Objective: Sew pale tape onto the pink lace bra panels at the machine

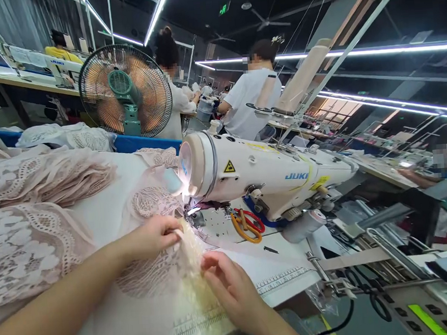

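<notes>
A pale pink lace piece lies on the white sewing table in front of the needle of a white Juki sewing machine. My left hand pinches the lace's cream edge just before the presser foot, fingers closed on the fabric. My right hand rests lower right on the same lace, fingers curled and pressing its edge near the printed ruler strip.
Stacks of pink lace cover the table's left. Orange and red scissors lie under the machine arm. A fan stands behind. Other people sit at machines beyond. A control panel and cables sit at lower right.
</notes>
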`<state>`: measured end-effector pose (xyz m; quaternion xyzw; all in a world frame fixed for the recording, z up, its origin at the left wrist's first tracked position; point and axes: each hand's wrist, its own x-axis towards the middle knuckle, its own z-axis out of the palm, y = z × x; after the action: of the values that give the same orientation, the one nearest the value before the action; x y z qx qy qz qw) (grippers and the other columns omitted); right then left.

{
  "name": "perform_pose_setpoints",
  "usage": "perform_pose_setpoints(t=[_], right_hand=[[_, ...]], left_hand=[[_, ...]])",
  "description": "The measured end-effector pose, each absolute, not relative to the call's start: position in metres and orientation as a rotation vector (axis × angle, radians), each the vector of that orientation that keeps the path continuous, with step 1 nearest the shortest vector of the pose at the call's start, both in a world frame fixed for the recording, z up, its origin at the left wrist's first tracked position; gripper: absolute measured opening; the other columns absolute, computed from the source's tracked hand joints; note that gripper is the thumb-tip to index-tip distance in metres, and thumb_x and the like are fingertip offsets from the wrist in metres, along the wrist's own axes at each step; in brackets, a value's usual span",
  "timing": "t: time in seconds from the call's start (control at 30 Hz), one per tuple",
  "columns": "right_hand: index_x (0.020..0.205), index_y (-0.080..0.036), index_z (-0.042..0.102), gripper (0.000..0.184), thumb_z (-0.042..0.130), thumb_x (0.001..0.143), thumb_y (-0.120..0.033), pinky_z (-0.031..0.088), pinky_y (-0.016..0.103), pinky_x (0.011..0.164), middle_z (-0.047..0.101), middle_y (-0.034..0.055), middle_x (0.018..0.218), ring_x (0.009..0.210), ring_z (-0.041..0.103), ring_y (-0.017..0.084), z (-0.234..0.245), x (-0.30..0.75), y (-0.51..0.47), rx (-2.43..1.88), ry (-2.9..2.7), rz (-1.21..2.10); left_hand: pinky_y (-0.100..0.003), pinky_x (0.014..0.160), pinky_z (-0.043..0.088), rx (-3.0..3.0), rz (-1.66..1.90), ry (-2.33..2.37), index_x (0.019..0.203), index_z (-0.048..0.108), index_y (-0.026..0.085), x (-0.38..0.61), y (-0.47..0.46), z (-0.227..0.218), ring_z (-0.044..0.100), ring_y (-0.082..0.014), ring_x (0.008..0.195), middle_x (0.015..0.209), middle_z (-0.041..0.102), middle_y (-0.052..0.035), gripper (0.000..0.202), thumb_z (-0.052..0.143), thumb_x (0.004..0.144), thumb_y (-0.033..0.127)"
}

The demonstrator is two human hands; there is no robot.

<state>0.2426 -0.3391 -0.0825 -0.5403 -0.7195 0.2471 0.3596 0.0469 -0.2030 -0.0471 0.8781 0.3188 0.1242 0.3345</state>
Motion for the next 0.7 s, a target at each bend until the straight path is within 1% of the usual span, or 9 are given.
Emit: perform_pose_setpoints(t=[0.1,0.13,0.2,0.27,0.37,0.43,0.5,0.57,0.7], right_hand=[[0.147,-0.017,0.021,0.067,0.049,0.089,-0.033,0.049,0.031,0.075,0.064,0.0095,0.104,0.085,0.06,0.018,-0.085,0.227,-0.346,-1.221,-1.963,0.766],[0.149,-0.015,0.019,0.07,0.05,0.089,-0.035,0.048,0.03,0.072,0.065,0.0087,0.099,0.08,0.059,0.018,-0.085,0.222,-0.345,-1.173,-2.012,0.781],[0.138,-0.015,0.045,0.054,0.05,0.088,-0.035,0.047,0.028,0.068,0.066,0.0069,0.088,0.073,0.058,0.017,-0.084,0.213,-0.336,-1.194,-2.02,0.777],[0.103,-0.016,0.069,0.029,0.049,0.087,-0.031,0.045,0.027,0.069,0.068,0.0061,0.081,0.073,0.059,0.017,-0.083,0.209,-0.325,-1.336,-1.932,0.741],[0.075,-0.017,0.068,0.024,0.048,0.085,-0.024,0.041,0.024,0.064,0.066,0.0032,0.071,0.068,0.058,0.015,-0.081,0.212,-0.311,-1.53,-1.844,0.712],[0.078,-0.018,0.069,0.021,0.048,0.084,-0.022,0.041,0.024,0.063,0.066,0.0018,0.071,0.067,0.058,0.014,-0.079,0.218,-0.308,-1.586,-1.853,0.733],[0.087,-0.019,0.07,0.022,0.048,0.084,-0.021,0.042,0.023,0.066,0.069,0.0017,0.078,0.072,0.06,0.014,-0.078,0.224,-0.309,-1.602,-1.867,0.771],[0.099,-0.02,0.07,0.026,0.049,0.084,-0.023,0.043,0.024,0.067,0.071,0.0022,0.081,0.072,0.062,0.015,-0.076,0.227,-0.311,-1.634,-1.884,0.782],[0.119,-0.018,0.064,0.038,0.05,0.085,-0.026,0.044,0.025,0.067,0.072,0.0047,0.086,0.073,0.062,0.017,-0.071,0.231,-0.313,-1.697,-1.964,0.755]], left_hand=[[-0.024,0.058,0.042,2.197,0.417,1.001,0.077,0.055,0.017,0.049,-0.196,-0.05,0.052,-0.0143,0.064,0.067,0.053,0.0011,0.034,0.03,0.089,0.037],[-0.024,0.057,0.042,2.186,0.438,1.058,0.077,0.054,0.017,0.05,-0.195,-0.052,0.052,-0.0144,0.063,0.066,0.052,0.0011,0.037,0.027,0.09,0.038],[-0.025,0.057,0.042,2.195,0.461,1.173,0.077,0.054,0.017,0.052,-0.195,-0.056,0.052,-0.0153,0.063,0.066,0.051,0.0004,0.037,0.025,0.091,0.036],[-0.027,0.059,0.041,2.243,0.462,1.294,0.081,0.057,0.015,0.053,-0.197,-0.059,0.053,-0.018,0.067,0.069,0.053,-0.0017,0.034,0.028,0.09,0.03],[-0.031,0.061,0.039,2.345,0.409,1.408,0.113,0.059,0.016,0.054,-0.203,-0.059,0.057,-0.0223,0.071,0.082,0.058,-0.0057,0.036,0.037,0.084,0.013],[-0.031,0.057,0.038,2.519,0.224,1.42,0.137,0.044,0.027,0.055,-0.21,-0.057,0.059,-0.0221,0.069,0.094,0.059,-0.0072,0.067,0.04,0.076,0.001],[-0.029,0.053,0.039,2.759,-0.024,1.394,0.142,0.038,0.035,0.058,-0.216,-0.054,0.061,-0.0218,0.068,0.103,0.057,-0.0096,0.078,0.04,0.074,-0.003],[-0.031,0.053,0.042,2.981,-0.15,1.324,0.138,0.046,0.028,0.06,-0.221,-0.054,0.062,-0.0243,0.074,0.103,0.056,-0.0126,0.065,0.04,0.08,0.0],[-0.037,0.061,0.048,3.22,0.024,1.158,0.125,0.059,0.011,0.06,-0.222,-0.067,0.06,-0.0282,0.083,0.09,0.059,-0.0134,0.048,0.044,0.08,0.002]])
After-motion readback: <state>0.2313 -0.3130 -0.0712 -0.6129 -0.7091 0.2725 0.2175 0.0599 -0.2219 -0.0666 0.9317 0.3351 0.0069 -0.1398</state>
